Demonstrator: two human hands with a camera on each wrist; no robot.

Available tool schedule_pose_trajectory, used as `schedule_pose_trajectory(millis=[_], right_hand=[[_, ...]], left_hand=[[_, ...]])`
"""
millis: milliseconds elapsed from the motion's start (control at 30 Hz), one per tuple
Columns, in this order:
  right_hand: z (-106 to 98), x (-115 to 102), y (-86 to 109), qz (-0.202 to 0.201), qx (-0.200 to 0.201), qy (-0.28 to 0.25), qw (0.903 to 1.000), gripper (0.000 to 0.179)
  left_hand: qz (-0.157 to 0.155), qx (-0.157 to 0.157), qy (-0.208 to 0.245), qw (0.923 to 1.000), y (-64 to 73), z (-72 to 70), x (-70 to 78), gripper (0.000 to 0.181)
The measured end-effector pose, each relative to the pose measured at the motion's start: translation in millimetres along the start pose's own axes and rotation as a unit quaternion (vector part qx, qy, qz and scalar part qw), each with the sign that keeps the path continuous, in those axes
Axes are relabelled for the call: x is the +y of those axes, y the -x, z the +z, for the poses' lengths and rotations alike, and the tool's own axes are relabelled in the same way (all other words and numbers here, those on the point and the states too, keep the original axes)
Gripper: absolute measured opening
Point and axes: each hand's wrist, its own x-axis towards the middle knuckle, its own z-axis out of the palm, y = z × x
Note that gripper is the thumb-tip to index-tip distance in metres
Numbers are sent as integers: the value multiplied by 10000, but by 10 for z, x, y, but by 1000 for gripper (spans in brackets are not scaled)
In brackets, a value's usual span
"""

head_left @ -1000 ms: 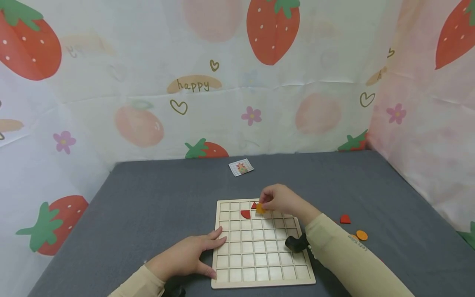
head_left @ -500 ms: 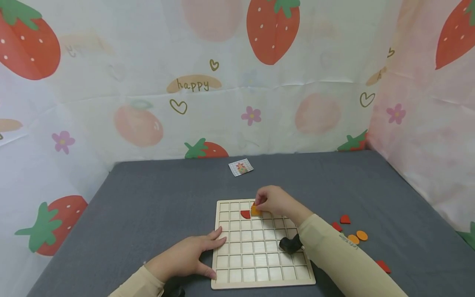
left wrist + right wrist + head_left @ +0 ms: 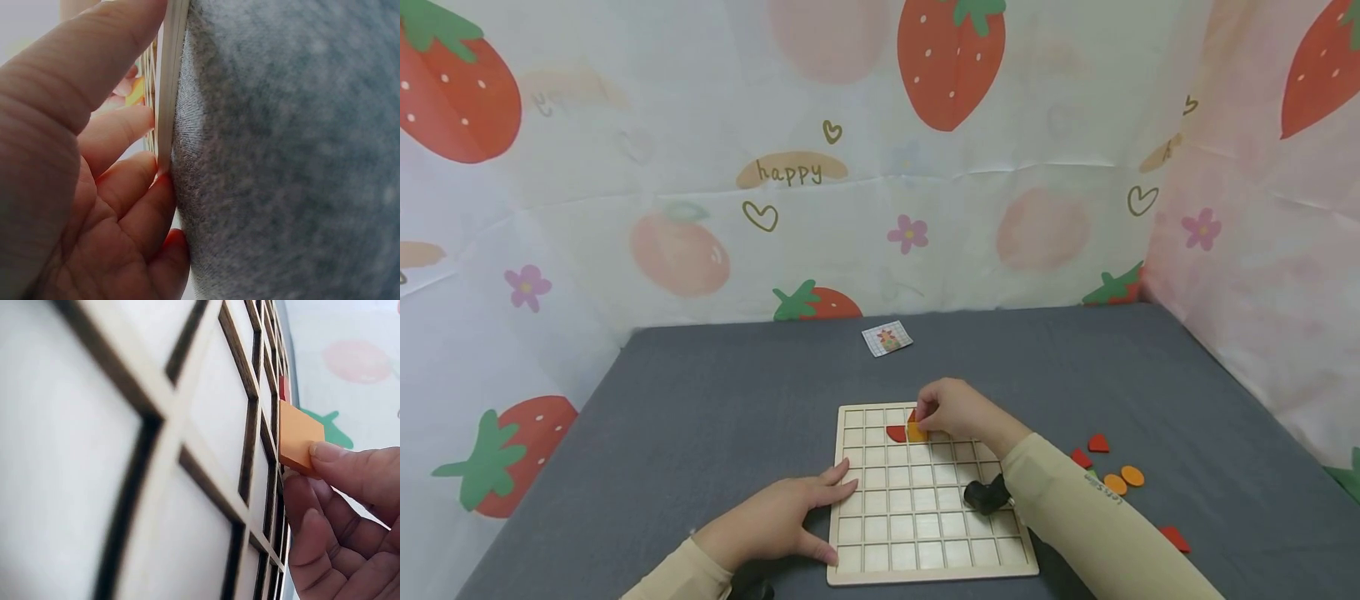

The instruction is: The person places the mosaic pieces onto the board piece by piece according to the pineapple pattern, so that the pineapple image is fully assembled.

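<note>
My right hand [image 3: 958, 408] pinches an orange square tile [image 3: 916, 432] between thumb and fingers, over a cell near the far edge of the wooden grid board [image 3: 927, 525]. In the right wrist view the tile [image 3: 301, 439] stands tilted, its lower edge at the grid. A red quarter-round piece [image 3: 896, 433] lies in the cell just left of it. Behind the tile is a red triangle [image 3: 913, 414], partly hidden by the fingers. My left hand [image 3: 782, 512] rests against the board's left edge, fingers spread; its fingertips touch the rim [image 3: 165, 94] in the left wrist view.
A small picture card [image 3: 887, 338] lies beyond the board. To the right, beside my sleeve, are orange discs [image 3: 1132, 476], several red pieces [image 3: 1098, 443] and a bit of green [image 3: 1092, 473]. A black wrist camera [image 3: 987, 495] hangs over the board's right side.
My right hand has moved slightly left with the orange tile, which is now lower, beside the red quarter-round piece. More loose pieces show past the sleeve. The left hand has stayed put.
</note>
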Motion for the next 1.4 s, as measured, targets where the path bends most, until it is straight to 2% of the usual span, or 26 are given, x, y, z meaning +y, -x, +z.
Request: schedule_pose_trajectory(millis=[333,633,1000,1400], right_hand=[[-33,-1,15,196,-49,-41,9998,12],[-34,1,-5,89,-37,200,9998,14],[-27,21,-1,46,-158,162,9997,13],[-140,78,28,232,-287,-489,9981,5]], left_hand=[[-16,-7,-3,10000,6,-8,12,88],[-33,-28,8,10000,0,-15,12,88],[-31,-33,-4,10000,2,-19,25,88],[-83,-78,15,9999,-7,-19,20,88]])
